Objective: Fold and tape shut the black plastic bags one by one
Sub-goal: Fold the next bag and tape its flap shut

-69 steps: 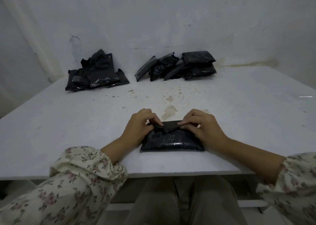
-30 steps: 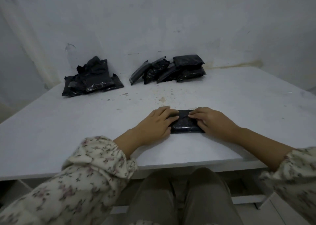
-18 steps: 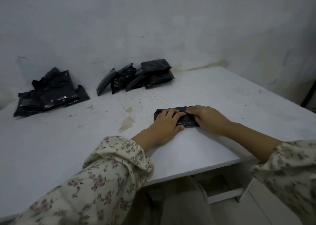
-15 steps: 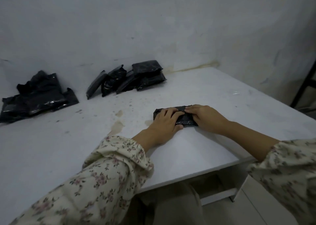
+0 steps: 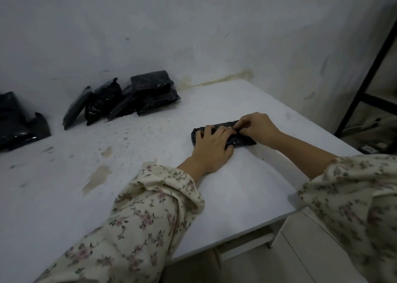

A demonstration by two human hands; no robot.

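Note:
A small folded black plastic bag (image 5: 241, 142) lies on the white table (image 5: 247, 188), right of centre. My left hand (image 5: 212, 148) lies flat on the bag's left half and presses it down with straight fingers. My right hand (image 5: 258, 127) sits on the bag's far right part, its fingertips curled and pinching the fold at the top edge. Most of the bag is hidden under both hands. No tape is visible.
A stack of folded black bags (image 5: 129, 97) leans by the wall at the back. A looser heap of black bags (image 5: 19, 121) lies at the far left edge. Brown stains (image 5: 96, 175) mark the tabletop. A black metal frame (image 5: 369, 67) stands at the right.
The bag went from a wide packet with its flap being folded to a smaller folded bundle. My view swung right. My right fingers have curled up from flat to pinch the fold.

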